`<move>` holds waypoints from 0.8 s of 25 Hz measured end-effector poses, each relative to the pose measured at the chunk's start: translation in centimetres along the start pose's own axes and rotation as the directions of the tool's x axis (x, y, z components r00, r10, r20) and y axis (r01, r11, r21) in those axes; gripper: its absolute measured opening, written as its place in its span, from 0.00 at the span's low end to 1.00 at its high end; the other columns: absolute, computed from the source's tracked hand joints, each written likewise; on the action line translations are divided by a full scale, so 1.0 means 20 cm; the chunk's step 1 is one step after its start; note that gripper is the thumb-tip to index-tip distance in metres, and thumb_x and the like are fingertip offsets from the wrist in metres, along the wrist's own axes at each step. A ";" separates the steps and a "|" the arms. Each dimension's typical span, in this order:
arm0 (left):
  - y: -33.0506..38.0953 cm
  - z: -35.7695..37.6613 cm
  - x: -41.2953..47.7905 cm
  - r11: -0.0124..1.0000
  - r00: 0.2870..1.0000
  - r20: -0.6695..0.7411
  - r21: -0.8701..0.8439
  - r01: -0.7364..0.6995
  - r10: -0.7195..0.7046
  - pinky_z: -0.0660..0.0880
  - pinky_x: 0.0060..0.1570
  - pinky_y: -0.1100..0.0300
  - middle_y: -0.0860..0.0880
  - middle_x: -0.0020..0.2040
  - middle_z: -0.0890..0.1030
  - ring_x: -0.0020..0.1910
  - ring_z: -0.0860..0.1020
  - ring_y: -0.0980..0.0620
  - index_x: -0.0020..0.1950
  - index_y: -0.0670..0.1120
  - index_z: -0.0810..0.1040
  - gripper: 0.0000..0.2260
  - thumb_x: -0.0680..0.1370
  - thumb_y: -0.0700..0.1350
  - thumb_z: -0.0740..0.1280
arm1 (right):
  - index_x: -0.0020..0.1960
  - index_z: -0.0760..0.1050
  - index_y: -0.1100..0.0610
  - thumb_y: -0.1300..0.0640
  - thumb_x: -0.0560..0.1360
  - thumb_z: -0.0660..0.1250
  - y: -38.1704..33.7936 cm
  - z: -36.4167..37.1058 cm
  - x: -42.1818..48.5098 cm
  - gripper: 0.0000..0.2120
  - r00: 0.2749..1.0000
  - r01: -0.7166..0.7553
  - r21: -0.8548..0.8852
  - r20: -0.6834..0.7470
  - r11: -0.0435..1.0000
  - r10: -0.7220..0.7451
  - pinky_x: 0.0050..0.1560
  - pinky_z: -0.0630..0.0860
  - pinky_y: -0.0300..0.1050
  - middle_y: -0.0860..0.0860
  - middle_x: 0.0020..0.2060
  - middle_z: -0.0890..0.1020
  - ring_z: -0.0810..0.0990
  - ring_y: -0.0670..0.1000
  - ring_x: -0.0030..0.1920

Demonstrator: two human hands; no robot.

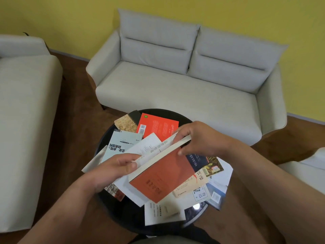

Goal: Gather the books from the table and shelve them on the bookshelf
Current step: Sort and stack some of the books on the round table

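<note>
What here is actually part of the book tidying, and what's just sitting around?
Part of the job: the red book, gripped by the left hand and right hand; the orange book and pale blue book, among those spread on the black table.
Just lying about: grey sofa, second sofa at left, yellow wall.

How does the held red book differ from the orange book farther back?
The red book, gripped by the right hand, is tilted over the white book the left hand holds; the orange book lies flat on the table. The red book is duller; the orange book shows a barcode. Both have reddish covers.
</note>
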State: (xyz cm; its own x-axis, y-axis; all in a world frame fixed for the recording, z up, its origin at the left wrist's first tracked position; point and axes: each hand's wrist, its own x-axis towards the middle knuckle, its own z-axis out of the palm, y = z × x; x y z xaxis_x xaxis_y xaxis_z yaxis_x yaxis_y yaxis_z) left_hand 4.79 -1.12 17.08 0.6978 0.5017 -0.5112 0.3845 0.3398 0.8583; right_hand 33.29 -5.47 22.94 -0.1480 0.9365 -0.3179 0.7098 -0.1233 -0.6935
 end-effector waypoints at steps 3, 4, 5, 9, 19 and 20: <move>-0.01 0.07 0.06 0.919 0.998 -0.033 0.388 0.063 -0.054 0.80 0.56 0.53 0.60 0.56 0.83 0.55 0.82 0.58 0.59 0.60 0.78 0.24 0.65 0.65 0.74 | 0.49 0.86 0.49 0.59 0.69 0.80 -0.03 0.04 -0.01 0.11 0.999 0.000 -0.043 0.041 0.999 0.002 0.45 0.78 0.34 0.42 0.47 0.84 0.82 0.42 0.46; -0.02 0.10 0.09 0.869 0.995 -0.094 0.491 0.068 -0.025 0.81 0.55 0.53 0.61 0.54 0.83 0.53 0.82 0.59 0.58 0.60 0.77 0.22 0.66 0.63 0.75 | 0.52 0.86 0.49 0.59 0.69 0.80 -0.03 0.07 0.00 0.13 1.000 0.006 -0.063 0.023 0.998 -0.004 0.48 0.79 0.37 0.42 0.49 0.84 0.81 0.43 0.48; -0.04 0.13 0.11 0.864 0.987 -0.159 0.499 0.062 0.021 0.82 0.53 0.52 0.61 0.51 0.84 0.51 0.82 0.60 0.56 0.59 0.77 0.20 0.67 0.61 0.75 | 0.55 0.83 0.48 0.57 0.68 0.80 -0.04 0.09 0.00 0.17 1.000 0.006 -0.072 -0.025 0.997 -0.008 0.52 0.78 0.38 0.41 0.52 0.82 0.80 0.43 0.50; -0.12 0.16 0.12 0.993 0.973 -0.217 0.105 -0.053 0.074 0.81 0.56 0.45 0.55 0.52 0.87 0.51 0.86 0.52 0.58 0.54 0.80 0.16 0.72 0.50 0.77 | 0.67 0.70 0.46 0.51 0.73 0.76 -0.01 0.12 -0.05 0.25 0.847 -0.050 0.288 -0.495 0.956 0.193 0.61 0.75 0.43 0.40 0.59 0.77 0.77 0.43 0.60; -0.22 0.28 0.17 0.869 0.993 -0.116 -0.494 -0.033 -0.029 0.74 0.64 0.38 0.42 0.61 0.84 0.61 0.81 0.40 0.67 0.48 0.78 0.28 0.71 0.58 0.77 | 0.66 0.71 0.44 0.60 0.82 0.65 0.19 0.45 -0.13 0.16 0.900 -0.133 0.773 -0.168 0.621 0.401 0.48 0.79 0.41 0.45 0.53 0.85 0.84 0.49 0.54; -0.21 0.30 0.18 0.855 0.987 -0.150 -0.518 -0.033 -0.053 0.74 0.64 0.37 0.43 0.61 0.84 0.61 0.81 0.40 0.64 0.50 0.81 0.20 0.76 0.58 0.70 | 0.66 0.71 0.44 0.62 0.82 0.64 0.21 0.45 -0.13 0.18 0.909 -0.136 0.799 -0.135 0.586 0.395 0.50 0.79 0.45 0.46 0.53 0.86 0.84 0.49 0.55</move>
State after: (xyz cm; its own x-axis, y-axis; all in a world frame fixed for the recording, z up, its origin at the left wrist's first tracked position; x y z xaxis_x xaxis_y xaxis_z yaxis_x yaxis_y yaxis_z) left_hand 9.37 -5.37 11.93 0.5776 0.5970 -0.5567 -0.0077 0.6860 0.7276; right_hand 30.40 -11.46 15.07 0.2387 0.8466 -0.4757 -0.1136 -0.4621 -0.8795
